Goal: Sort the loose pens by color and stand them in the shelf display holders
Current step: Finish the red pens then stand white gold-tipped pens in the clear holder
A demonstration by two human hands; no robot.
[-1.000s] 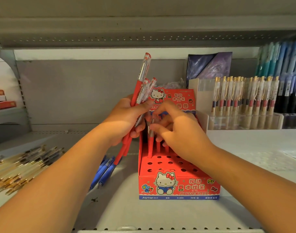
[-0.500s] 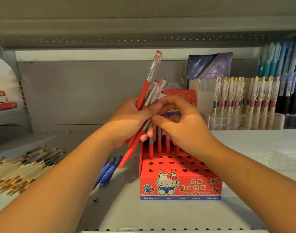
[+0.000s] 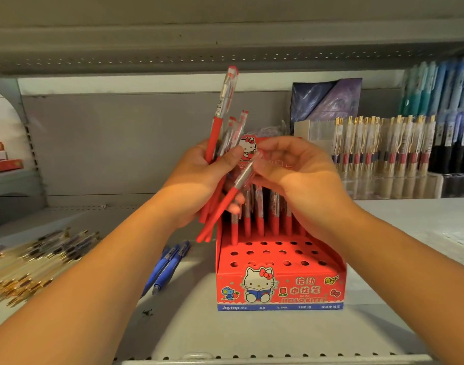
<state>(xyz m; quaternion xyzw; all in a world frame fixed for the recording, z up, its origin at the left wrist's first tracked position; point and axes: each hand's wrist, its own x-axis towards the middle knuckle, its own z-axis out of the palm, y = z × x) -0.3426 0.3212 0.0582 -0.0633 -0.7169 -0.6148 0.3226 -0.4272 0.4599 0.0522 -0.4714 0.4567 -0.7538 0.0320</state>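
Gripping fanned red, clear-topped pens (image 3: pixel 217 133), left hand (image 3: pixel 196 177) sits beside right hand (image 3: pixel 299 175) pinching one slanted pen (image 3: pixel 230 195).

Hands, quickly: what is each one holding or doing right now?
Left hand: grips a bundle of red pens.
Right hand: pinches a single red pen by its clear end, above the red display box.

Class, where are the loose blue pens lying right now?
In the head view, the blue pens lie on the shelf just left of the red Hello Kitty display box.
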